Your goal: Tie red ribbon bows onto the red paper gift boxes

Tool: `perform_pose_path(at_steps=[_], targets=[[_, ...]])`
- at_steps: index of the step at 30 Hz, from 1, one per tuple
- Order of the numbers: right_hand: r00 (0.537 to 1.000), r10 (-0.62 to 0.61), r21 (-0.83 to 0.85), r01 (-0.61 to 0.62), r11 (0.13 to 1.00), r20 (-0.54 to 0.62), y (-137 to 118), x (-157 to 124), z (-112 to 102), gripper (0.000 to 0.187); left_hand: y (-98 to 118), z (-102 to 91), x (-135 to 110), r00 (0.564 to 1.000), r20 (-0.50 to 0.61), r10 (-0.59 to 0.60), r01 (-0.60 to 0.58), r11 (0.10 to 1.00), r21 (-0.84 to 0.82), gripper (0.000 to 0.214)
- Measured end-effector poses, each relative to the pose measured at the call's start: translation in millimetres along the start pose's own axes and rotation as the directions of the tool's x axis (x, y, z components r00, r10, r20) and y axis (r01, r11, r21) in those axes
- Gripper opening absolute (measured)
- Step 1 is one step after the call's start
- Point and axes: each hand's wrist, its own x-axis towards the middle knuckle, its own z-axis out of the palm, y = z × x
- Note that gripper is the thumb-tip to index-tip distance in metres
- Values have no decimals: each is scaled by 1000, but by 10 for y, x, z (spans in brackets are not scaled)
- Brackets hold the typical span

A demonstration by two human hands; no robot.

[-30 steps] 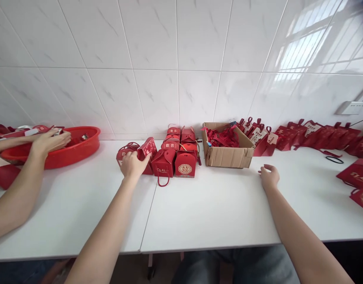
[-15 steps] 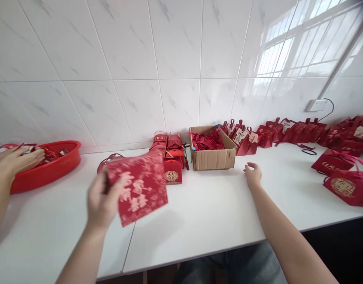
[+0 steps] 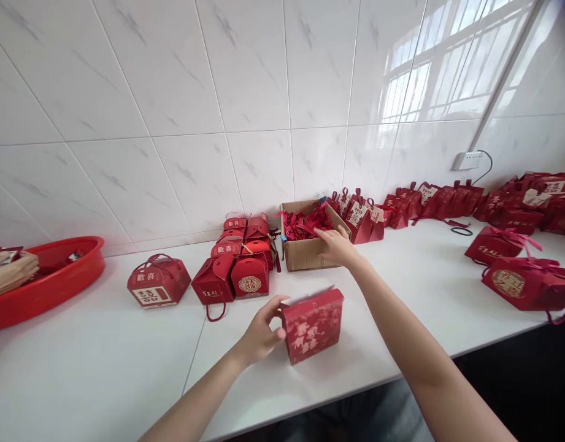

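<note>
A red gift box [image 3: 315, 328] with pale lettering stands upright near the table's front edge. At its left end is my left hand [image 3: 262, 331], thumb toward the front and fingers at the back edge, loosely around that end. My right hand [image 3: 338, 247] reaches over the front rim of a cardboard box [image 3: 305, 255], its fingers apart and holding nothing that I can see. Dark red ribbons [image 3: 305, 222] fill that cardboard box, and my fingertips are close to them.
Behind my left hand sit several red boxes [image 3: 249, 279] and a handled box [image 3: 157, 282]. Another person's hand [image 3: 13, 270] is at a red basin [image 3: 86, 261] on the left. Red bags [image 3: 360, 221] line the wall; two ribboned boxes [image 3: 530, 282] stand right. A black ring [image 3: 461, 231] lies there.
My left hand has brought the gift box rightward and down onto the table, where it now looks opened out in depth. My right hand has moved from the tabletop to the ribbon box.
</note>
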Motion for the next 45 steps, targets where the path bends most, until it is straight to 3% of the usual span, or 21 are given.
perform_pose_path(at_steps=[2,3,6,9,14,20,25,31,33,36,37,39,41,45], targets=[[998,-12,-20,13,1000,54,-48,42,-19,33,-27,-9,110,999,-37,-37,29,981,-192,87],[999,-13,-22,14,1000,47,-69,15,-15,23,-40,-15,182,986,-137,-95,58,967,-249,85],[1000,-20,-38,20,999,3,-130,-204,29,12,-99,-23,448,862,-457,-221,153,972,-180,58],[999,0,-53,-3,999,-48,-189,-462,91,14,-190,-8,733,813,-539,-220,189,975,-113,56],[996,23,-53,-27,998,-82,-227,-641,158,16,-335,47,1004,796,-568,-209,184,978,-101,69],[995,80,-37,-83,996,-66,-255,-635,123,17,-486,114,978,815,-534,-225,165,974,-157,62],[992,128,-26,-128,991,6,-337,-672,72,18,-610,188,968,863,-426,-272,132,935,-329,65],[986,92,14,-95,995,139,-309,-652,-101,8,-629,214,968,880,-360,-308,117,877,-465,74],[956,56,122,-94,988,287,-244,-564,-239,18,-624,216,956,880,-350,-321,125,868,-481,71],[853,-46,328,-149,933,521,-188,-307,-429,28,-643,210,953,876,-357,-325,126,868,-481,64],[843,-87,376,-142,916,530,-197,-189,-461,30,-659,206,958,876,-362,-319,120,871,-476,64],[892,-107,388,-81,918,439,-255,76,-452,31,-701,194,980,876,-373,-305,106,878,-467,65],[955,9,233,-82,969,297,-337,349,-359,29,-748,182,1007,878,-376,-297,98,879,-466,70],[939,191,11,-203,979,286,-412,739,-106,23,-814,172,1043,885,-365,-288,89,876,-474,84]])
